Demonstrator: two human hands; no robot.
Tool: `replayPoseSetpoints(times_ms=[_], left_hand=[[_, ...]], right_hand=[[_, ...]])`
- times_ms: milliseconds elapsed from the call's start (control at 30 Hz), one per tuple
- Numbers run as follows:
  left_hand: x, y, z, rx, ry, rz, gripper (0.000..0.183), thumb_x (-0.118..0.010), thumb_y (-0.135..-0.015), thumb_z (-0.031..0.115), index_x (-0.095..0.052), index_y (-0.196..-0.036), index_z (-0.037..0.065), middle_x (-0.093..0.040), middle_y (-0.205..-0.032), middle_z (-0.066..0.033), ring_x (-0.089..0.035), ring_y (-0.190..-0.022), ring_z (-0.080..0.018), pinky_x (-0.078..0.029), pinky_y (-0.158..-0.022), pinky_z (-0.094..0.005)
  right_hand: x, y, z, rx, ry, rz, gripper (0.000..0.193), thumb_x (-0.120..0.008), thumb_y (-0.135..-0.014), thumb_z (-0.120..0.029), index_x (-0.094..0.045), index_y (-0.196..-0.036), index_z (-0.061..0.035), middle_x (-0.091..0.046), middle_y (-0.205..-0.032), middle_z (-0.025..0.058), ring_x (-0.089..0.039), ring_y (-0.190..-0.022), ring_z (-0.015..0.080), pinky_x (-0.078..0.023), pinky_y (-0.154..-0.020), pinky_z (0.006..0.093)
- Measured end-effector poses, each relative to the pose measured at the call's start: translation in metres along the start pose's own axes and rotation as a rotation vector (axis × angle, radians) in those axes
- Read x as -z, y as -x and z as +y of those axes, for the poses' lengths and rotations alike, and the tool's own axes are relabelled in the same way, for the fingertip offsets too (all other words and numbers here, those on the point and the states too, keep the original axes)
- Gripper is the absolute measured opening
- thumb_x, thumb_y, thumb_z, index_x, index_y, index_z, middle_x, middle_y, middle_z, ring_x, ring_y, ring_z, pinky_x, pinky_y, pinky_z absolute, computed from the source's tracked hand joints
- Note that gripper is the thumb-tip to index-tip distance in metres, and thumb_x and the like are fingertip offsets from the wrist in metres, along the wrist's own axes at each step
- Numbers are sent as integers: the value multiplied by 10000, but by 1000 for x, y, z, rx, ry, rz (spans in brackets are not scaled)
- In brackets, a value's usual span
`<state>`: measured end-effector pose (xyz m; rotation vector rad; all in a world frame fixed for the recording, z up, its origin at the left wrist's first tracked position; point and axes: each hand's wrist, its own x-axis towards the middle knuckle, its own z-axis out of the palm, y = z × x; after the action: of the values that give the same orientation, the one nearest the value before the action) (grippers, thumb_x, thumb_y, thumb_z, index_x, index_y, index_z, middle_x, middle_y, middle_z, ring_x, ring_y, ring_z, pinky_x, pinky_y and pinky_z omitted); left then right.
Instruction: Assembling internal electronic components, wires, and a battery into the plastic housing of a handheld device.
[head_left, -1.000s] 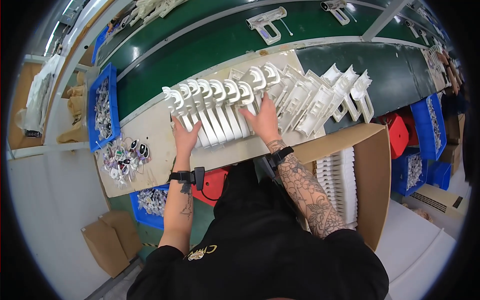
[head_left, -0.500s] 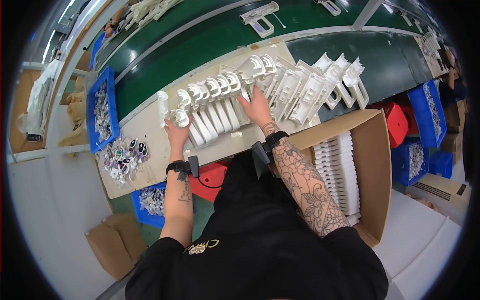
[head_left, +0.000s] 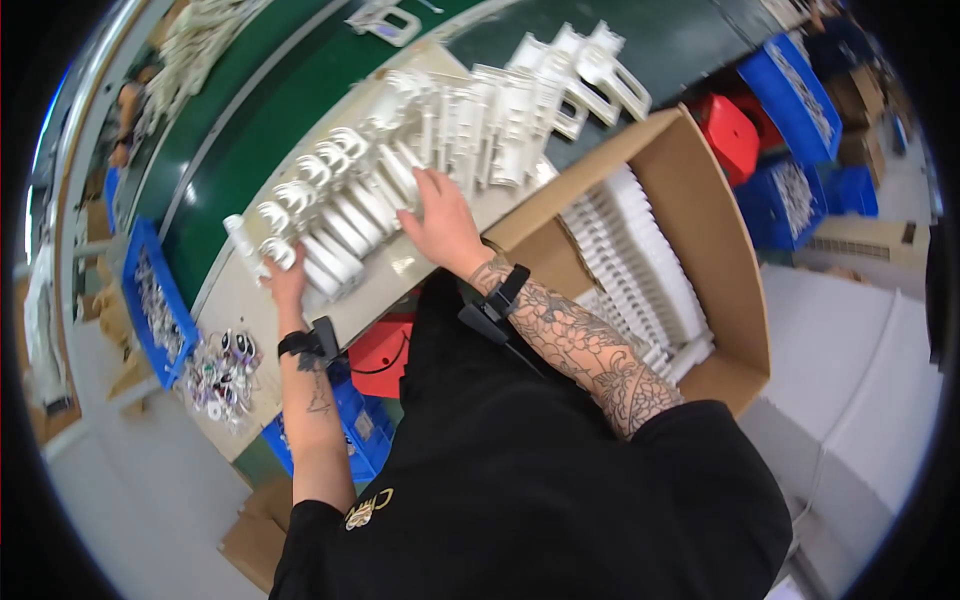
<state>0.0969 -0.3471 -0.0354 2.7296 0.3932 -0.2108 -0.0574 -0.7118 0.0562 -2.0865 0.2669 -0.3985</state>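
A row of white plastic handle-shaped housings stands side by side on the light board of the bench, curved ends pointing away from me. At the row's left end my left hand is closed around the outermost housing. My right hand grips the row's right part, thumb and fingers pressed on the housings there. Some fingertips are hidden between the parts. More white housings lean on one another just beyond my right hand.
Right of me stands an open cardboard box with stacked white housings inside. Tangled small wired parts lie at the bench's left end. Blue bins of small parts, red stools and a green conveyor belt surround the bench.
The view has turned, so the bench and box sit higher and further left in the picture. Both hands stay on the row of housings.
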Motion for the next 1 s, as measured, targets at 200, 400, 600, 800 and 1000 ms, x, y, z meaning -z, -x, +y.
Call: replayPoseSetpoints(times_ms=[200,400,600,800,1000], left_hand=[[33,28,30,-91,12,-81,1186,-814,-760,610,-257,-1635,37,-368,-1622,-271,-290,-1517,-479,-264,-1236,-496],[49,55,33,-65,287,-183,1101,-867,-804,352,-237,-1629,-16,-452,-1574,-208,-463,-1439,-311,-349,-1181,-403],[40,49,-22,-149,429,-212,1098,-877,-767,228,-237,-1632,9,-465,-1563,-201,-465,-1425,-316,-383,-1167,-399],[35,97,-79,12,241,84,982,-827,-786,287,-337,-1580,-18,-433,-1574,-285,-479,-1416,-442,-415,-1148,-452],[15,168,-150,303,105,153,1075,-860,-720,444,-385,-1531,-78,-581,-1399,-335,-568,-1320,-442,-450,-1108,-447]], right_hand=[[106,75,30,-368,-536,59,285,-747,-933,-211,-713,-1124,-2,-736,-911,105,-699,-767,161,-565,-724,296],[205,175,145,-906,-460,437,233,-702,-964,-209,-724,-1065,-1,-744,-881,72,-685,-757,111,-539,-687,256],[223,258,208,-1090,-241,318,240,-685,-956,-208,-722,-1073,-2,-749,-904,59,-694,-770,124,-505,-644,268],[215,253,177,-1007,-326,254,242,-696,-963,-202,-710,-1139,-36,-736,-968,47,-693,-840,127,-496,-681,254],[216,165,113,-681,-384,268,208,-688,-1013,-152,-681,-1145,9,-717,-988,55,-649,-850,107,-505,-750,238]])
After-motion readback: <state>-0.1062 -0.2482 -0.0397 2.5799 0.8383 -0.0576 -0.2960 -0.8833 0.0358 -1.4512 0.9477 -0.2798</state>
